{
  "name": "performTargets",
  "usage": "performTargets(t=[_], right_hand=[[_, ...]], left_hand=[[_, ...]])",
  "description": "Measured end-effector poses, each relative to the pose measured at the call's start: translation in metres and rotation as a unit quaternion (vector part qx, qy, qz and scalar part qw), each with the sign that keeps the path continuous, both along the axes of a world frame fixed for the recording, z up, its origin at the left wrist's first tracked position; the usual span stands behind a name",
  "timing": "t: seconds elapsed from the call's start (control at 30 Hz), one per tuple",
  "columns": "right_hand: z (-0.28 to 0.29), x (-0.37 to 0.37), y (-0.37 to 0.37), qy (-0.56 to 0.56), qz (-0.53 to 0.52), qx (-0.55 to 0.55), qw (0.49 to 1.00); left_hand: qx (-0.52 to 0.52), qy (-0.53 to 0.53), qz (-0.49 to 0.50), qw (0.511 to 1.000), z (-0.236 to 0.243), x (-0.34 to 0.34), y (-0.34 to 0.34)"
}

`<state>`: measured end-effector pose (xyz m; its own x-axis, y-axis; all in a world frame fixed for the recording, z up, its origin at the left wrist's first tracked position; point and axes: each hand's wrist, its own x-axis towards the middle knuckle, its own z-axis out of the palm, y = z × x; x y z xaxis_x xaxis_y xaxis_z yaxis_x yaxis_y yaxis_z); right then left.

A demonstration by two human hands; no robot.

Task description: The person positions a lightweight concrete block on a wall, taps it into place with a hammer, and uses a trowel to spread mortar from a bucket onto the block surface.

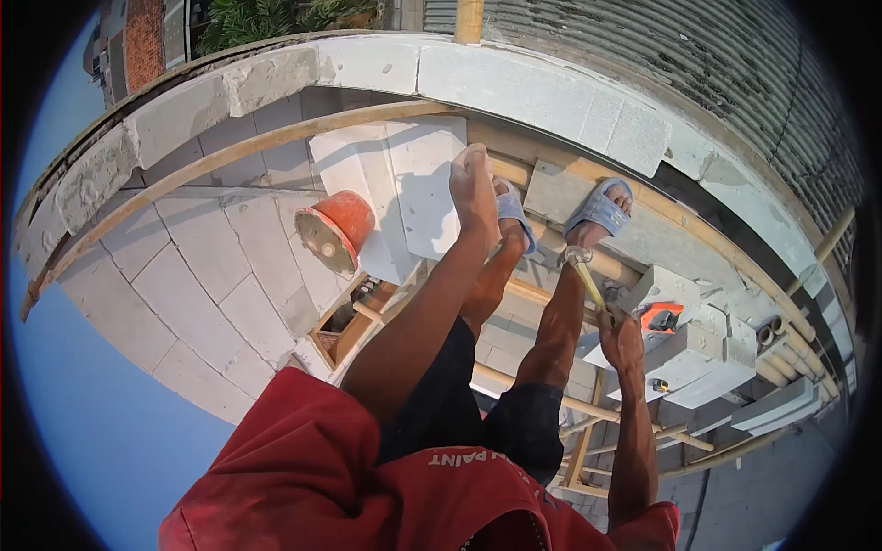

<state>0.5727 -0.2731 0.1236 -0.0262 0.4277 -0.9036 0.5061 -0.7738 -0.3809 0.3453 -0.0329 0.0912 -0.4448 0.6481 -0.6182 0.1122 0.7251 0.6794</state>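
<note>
Right of centre in the frame, the hammer (587, 276) sits in the wrapped right grip (622, 341); probably stiff, head-heavy (best held low on its handle (595, 292)). Upper centre, the left grip's (473, 182) spread and contents are unclear.

Hammer (593, 287): grip end was hidden by right hand (622, 342) | left hand (473, 179): palm didn't show, contents unclear | left sandal (516, 213): sat partly behind left arm (418, 326) | orange tool (661, 318): was too small to identify | post (469, 20): ran off top edge
</note>
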Motion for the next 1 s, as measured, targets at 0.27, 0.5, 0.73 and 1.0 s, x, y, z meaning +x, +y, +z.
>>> performTargets(t=[0.27, 0.5, 0.73, 1.0], right_hand=[[0.13, -0.006, 0.137, -0.055, 0.11, 0.111, 0.986], [0.072, -0.071, 0.296, -0.001, 0.319, 0.484, 0.815], [-0.009, -0.068, 0.322, -0.156, 0.414, 0.311, 0.841], [-0.022, -0.08, 0.332, -0.132, 0.457, 0.337, 0.812]], left_hand=[[-0.003, -0.271, 0.14, 0.952, -0.052, -0.006, 0.003], [-0.039, -0.202, 0.042, 0.978, -0.128, 0.022, 0.003], [0.109, -0.216, 0.129, 0.962, -0.079, 0.053, 0.017], [0.131, -0.144, 0.106, 0.975, -0.106, 0.057, 0.017]])
